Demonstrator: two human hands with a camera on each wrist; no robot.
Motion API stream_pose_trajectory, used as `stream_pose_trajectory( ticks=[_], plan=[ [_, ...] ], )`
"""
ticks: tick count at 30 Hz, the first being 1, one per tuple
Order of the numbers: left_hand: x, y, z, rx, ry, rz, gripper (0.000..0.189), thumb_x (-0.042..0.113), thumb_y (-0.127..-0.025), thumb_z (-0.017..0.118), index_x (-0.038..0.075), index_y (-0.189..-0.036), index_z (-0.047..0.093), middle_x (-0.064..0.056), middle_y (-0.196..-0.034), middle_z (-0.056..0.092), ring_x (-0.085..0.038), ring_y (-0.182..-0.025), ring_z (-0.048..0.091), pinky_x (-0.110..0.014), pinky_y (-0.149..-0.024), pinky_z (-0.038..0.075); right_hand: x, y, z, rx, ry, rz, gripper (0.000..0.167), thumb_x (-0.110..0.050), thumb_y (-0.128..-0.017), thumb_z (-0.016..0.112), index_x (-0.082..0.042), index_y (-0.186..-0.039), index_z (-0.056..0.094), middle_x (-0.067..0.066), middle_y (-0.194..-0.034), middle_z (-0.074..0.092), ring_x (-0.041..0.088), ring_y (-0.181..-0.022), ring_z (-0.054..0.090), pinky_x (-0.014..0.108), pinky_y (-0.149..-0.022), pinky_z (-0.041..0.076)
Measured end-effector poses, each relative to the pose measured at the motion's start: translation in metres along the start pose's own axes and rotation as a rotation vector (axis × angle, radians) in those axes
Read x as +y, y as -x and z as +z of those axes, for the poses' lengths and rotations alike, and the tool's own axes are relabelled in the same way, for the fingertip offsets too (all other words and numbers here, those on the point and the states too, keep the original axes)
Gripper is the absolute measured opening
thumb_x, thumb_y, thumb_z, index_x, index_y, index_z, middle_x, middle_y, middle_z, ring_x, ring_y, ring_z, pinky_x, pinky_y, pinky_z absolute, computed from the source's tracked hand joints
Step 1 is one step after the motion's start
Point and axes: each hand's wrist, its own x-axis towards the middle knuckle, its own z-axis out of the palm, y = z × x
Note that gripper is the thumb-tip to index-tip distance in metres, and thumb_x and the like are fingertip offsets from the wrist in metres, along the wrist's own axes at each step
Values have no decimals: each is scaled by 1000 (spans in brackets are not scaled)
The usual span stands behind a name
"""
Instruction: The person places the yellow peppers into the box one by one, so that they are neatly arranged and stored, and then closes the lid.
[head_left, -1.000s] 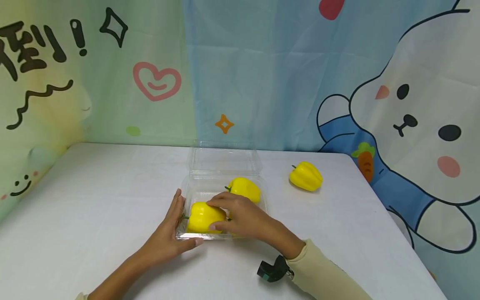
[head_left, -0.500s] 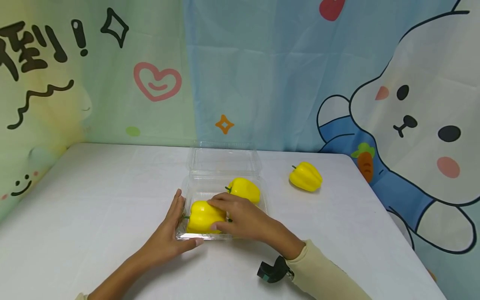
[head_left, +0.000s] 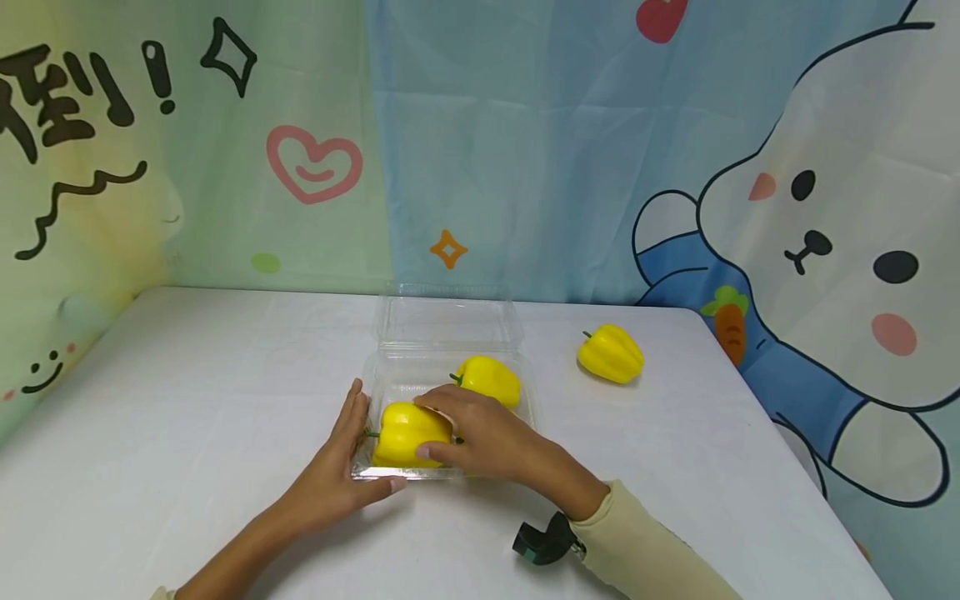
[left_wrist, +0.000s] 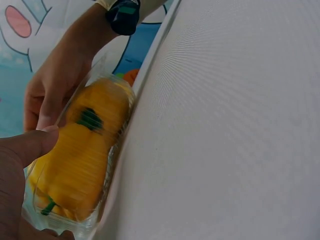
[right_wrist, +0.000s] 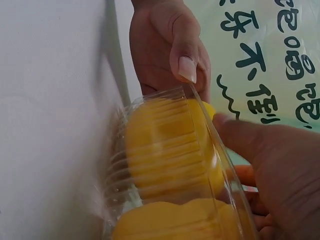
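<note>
A clear plastic clamshell box lies with its lid raised, holding yellow bell peppers. My right hand reaches over its front half and grips the front-left bell pepper, thumb on the near side and fingers over the top. Another bell pepper sits beside it, mostly hidden under that hand in the head view. Farther back in the box lies a third bell pepper. My left hand rests against the box's left wall with straight fingers, its thumb along the front edge.
A loose yellow bell pepper lies on the white table, right of the box. The transparent lid stands open toward the back. A printed curtain hangs behind the table. A black wrist device sits by the right sleeve.
</note>
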Motion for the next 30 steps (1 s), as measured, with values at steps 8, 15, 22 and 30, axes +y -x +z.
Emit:
stream_pose_trajectory(
  ticks=[8, 15, 22, 30],
  plan=[
    [0, 0, 0, 10, -16, -4, 115, 39, -79, 81, 1, -155, 3, 7, -160, -14, -30, -146, 3, -61, -111, 14, 4, 1, -2, 3, -50, 5, 59, -35, -94, 66, -10, -144, 46, 3, -135, 55, 14, -117, 54, 33, -101, 43],
    [0, 0, 0, 8, -2, -7, 115, 37, -78, 81, 1, -155, 3, 8, -160, -14, -29, -146, 5, -59, -111, 13, 6, 2, -2, 43, -135, -50, 52, -28, -95, 65, -6, -140, 50, 5, -134, 57, 16, -115, 56, 32, -98, 45],
    [-1, 0, 0, 11, -8, -3, 116, 37, -78, 82, 0, -155, 3, 7, -160, -15, -30, -146, 4, -60, -111, 13, 9, 2, -1, 110, -297, -73, 44, -23, -97, 63, -3, -135, 55, 9, -127, 62, 17, -113, 59, 29, -95, 47],
    [0, 0, 0, 5, 8, -10, 115, 36, -79, 81, 2, -155, 3, 7, -160, -15, -29, -146, 8, -53, -111, 17, 11, 4, -7, 154, -414, -74, 39, -18, -98, 61, -4, -133, 56, 11, -126, 62, 21, -116, 59, 30, -97, 46]
  ],
)
